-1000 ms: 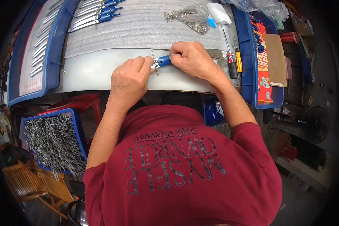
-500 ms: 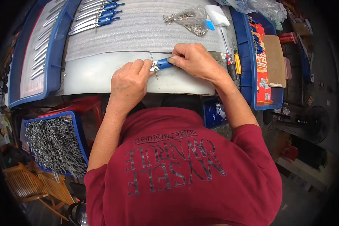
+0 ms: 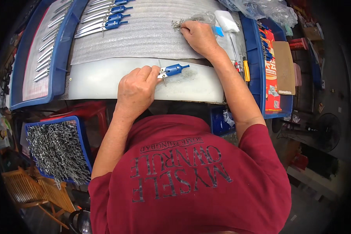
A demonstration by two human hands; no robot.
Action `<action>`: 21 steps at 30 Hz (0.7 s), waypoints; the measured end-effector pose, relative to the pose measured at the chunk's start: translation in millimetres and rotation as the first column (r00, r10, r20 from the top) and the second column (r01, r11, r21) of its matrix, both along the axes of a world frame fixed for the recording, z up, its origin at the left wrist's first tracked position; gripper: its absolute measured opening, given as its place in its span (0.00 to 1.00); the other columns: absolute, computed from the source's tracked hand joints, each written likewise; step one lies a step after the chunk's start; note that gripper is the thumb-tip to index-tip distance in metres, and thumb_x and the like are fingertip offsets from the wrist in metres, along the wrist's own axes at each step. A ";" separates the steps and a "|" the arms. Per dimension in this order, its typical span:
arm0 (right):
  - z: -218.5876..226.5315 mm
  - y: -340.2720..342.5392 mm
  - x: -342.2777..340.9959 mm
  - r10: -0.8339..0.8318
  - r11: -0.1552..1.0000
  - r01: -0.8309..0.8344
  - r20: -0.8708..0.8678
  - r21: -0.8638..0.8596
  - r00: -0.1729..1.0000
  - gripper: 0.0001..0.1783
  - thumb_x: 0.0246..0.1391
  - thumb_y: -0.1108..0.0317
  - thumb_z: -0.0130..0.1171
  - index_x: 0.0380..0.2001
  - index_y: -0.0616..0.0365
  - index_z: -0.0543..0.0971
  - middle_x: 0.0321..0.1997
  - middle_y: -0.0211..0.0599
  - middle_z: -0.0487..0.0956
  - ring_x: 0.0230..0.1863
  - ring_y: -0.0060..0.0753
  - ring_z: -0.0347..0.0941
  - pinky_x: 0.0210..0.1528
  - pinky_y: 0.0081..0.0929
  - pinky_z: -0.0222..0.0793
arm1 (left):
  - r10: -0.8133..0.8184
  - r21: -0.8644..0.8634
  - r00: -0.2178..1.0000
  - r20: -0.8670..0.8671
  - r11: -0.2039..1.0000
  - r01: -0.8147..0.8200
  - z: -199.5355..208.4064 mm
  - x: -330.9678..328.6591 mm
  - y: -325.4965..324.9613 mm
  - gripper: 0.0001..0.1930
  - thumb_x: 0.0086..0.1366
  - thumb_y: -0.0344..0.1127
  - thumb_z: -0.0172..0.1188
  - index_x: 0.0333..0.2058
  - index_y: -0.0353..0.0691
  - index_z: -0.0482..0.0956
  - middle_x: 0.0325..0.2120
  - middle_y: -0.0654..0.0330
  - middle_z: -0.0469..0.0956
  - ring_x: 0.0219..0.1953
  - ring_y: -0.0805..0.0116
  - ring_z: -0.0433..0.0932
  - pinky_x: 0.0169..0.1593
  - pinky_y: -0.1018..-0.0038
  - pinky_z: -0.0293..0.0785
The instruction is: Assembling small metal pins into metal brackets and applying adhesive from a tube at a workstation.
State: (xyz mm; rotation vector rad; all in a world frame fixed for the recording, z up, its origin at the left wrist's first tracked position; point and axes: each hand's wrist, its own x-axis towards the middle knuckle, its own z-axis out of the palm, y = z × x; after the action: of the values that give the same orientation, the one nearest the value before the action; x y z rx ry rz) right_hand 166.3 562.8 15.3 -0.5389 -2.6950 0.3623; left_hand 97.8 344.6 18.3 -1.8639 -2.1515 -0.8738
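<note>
My left hand (image 3: 138, 87) is closed around the silver legs of a blue-headed metal compass (image 3: 173, 70), just above the white board. The compass's blue head points right, and a thin cross rod sticks out by the joint. My right hand (image 3: 201, 37) is at the small metal screws (image 3: 177, 24) beside a clear plastic bag (image 3: 204, 16). Its fingers are pinched together at the pile's edge; whether a screw is between them is hidden.
Several similar blue-headed compasses (image 3: 113, 25) lie on the foam sheet (image 3: 144, 39). Blue trays (image 3: 57, 64) flank the work surface. Screwdrivers (image 3: 246, 69) lie at right, near a white packet (image 3: 227, 21). A blue crate (image 3: 82, 144) of metal parts stands at lower left.
My right hand has let go of the compass's blue head and moved up to the screws by the bag. My left hand still holds the compass in nearly the same place.
</note>
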 end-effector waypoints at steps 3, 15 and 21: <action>-2.3 0.2 -2.9 -0.023 0.997 0.020 0.034 0.073 0.999 0.08 0.44 0.67 0.52 0.26 0.59 0.76 0.26 0.44 0.75 0.29 0.46 0.71 0.33 0.35 0.66 | -0.007 0.004 1.000 0.007 1.000 0.007 -1.3 -0.5 -0.2 0.10 0.47 0.32 0.56 0.30 0.38 0.71 0.17 0.61 0.64 0.20 0.67 0.68 0.22 0.73 0.65; -3.7 -1.6 -9.2 -0.028 0.978 0.002 0.121 0.209 0.992 0.08 0.45 0.67 0.47 0.20 0.60 0.70 0.23 0.44 0.74 0.28 0.47 0.71 0.29 0.40 0.66 | -0.004 0.022 1.000 -0.010 1.000 0.004 -0.4 0.1 0.1 0.11 0.46 0.32 0.57 0.30 0.38 0.71 0.17 0.61 0.64 0.20 0.67 0.68 0.22 0.72 0.65; 12.2 -10.1 10.4 0.028 0.997 -0.026 0.017 -0.076 0.999 0.09 0.46 0.67 0.46 0.24 0.62 0.72 0.20 0.44 0.72 0.25 0.39 0.71 0.28 0.32 0.64 | -0.004 0.022 1.000 -0.012 1.000 0.004 -1.5 0.3 0.1 0.10 0.46 0.32 0.57 0.30 0.39 0.71 0.17 0.61 0.64 0.20 0.67 0.68 0.22 0.72 0.65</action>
State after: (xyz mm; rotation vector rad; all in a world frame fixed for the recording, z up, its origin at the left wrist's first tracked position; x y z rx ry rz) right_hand 176.7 552.7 27.5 -0.5302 -2.7172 0.4714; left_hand 98.0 344.7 16.7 -1.8591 -2.1231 -0.8810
